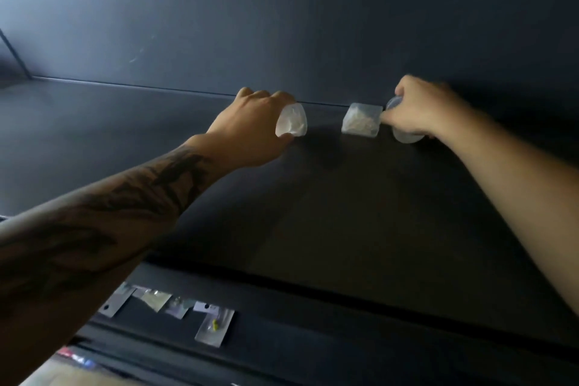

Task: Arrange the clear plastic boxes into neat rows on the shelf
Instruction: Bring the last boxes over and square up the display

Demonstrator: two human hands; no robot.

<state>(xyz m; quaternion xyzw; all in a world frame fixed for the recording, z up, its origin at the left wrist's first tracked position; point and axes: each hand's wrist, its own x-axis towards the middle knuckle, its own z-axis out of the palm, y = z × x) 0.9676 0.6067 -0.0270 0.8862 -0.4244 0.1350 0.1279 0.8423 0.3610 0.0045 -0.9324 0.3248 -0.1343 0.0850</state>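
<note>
both my arms are stretched deep into the dark shelf (360,204). my left hand (250,125) has its fingers curled round 1 clear plastic box (292,125), held at about 11 o'clock of the view's centre, near the back wall (282,25). my right hand (421,110) grips a second clear box (404,135) at about 1 o'clock; blur hides just how the fingers lie on it. a third box (362,120) sits on the shelf between them, touching or nearly touching my right hand, well apart from the left box.

to do this step well, i think i should set both held boxes flat, in line with the middle 1, with even gaps and edges parallel to the back seam. down at 7 o'clock, small packets (214,327) hang below the shelf front.
</note>
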